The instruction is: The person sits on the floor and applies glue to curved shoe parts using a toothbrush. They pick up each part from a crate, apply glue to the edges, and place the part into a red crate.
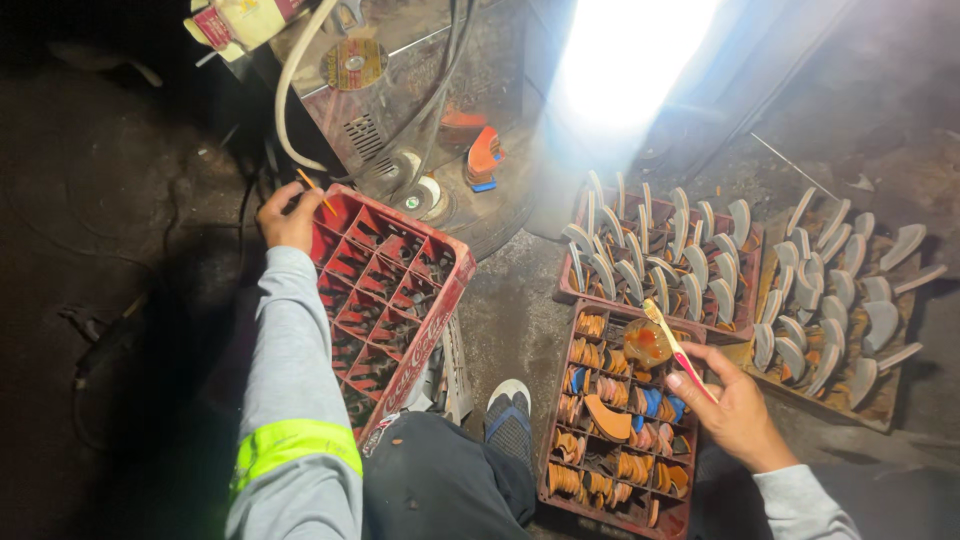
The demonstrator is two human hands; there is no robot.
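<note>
My right hand, lower right, pinched a brush over an orange piece; my left hand gripped the red crate, upper left.

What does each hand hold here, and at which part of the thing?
The right hand holds a brush by its red handle. The left hand grips the far corner of the tilted red crate; a thin orange stick shows at its fingers.

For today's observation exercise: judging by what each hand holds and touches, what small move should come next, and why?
Probably setting the small orange piece into the crate of orange pieces: the right hand holds it with a brush just above that crate, while the left hand grips the tilted red crate.
</note>
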